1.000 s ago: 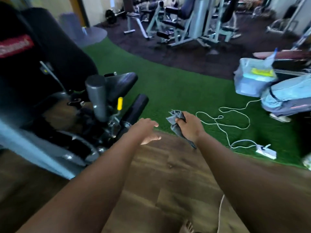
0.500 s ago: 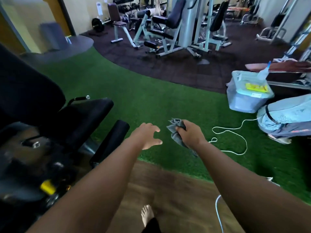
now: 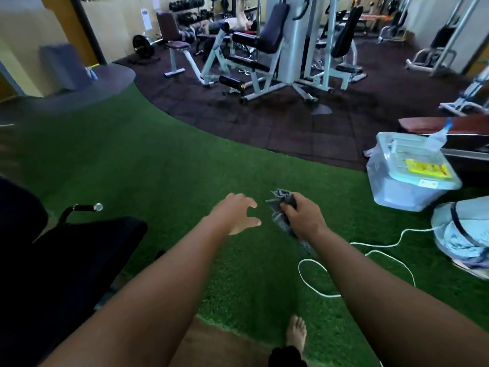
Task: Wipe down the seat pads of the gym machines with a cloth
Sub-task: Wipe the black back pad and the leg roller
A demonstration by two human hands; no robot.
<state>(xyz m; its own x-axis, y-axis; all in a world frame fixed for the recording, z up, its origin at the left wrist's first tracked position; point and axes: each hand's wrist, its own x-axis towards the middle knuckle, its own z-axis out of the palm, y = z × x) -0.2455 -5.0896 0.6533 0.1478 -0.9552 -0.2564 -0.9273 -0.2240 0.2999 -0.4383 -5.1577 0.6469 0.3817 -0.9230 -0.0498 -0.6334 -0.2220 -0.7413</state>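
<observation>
Carried out over the green turf (image 3: 185, 168), the grey cloth (image 3: 281, 205) stays bunched in the right hand (image 3: 304, 217) while the left hand (image 3: 234, 211) hangs empty, fingers spread, and the black seat pad (image 3: 87, 250) drops behind at left, so the white-framed machines (image 3: 299, 35) ahead seem the next stop.

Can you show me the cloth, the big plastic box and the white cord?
cloth (image 3: 278, 203): head view, on its bunched grey top part.
plastic box (image 3: 397, 193): head view, on its clear front wall.
white cord (image 3: 383, 245): head view, on a strand lying on the grass.
</observation>
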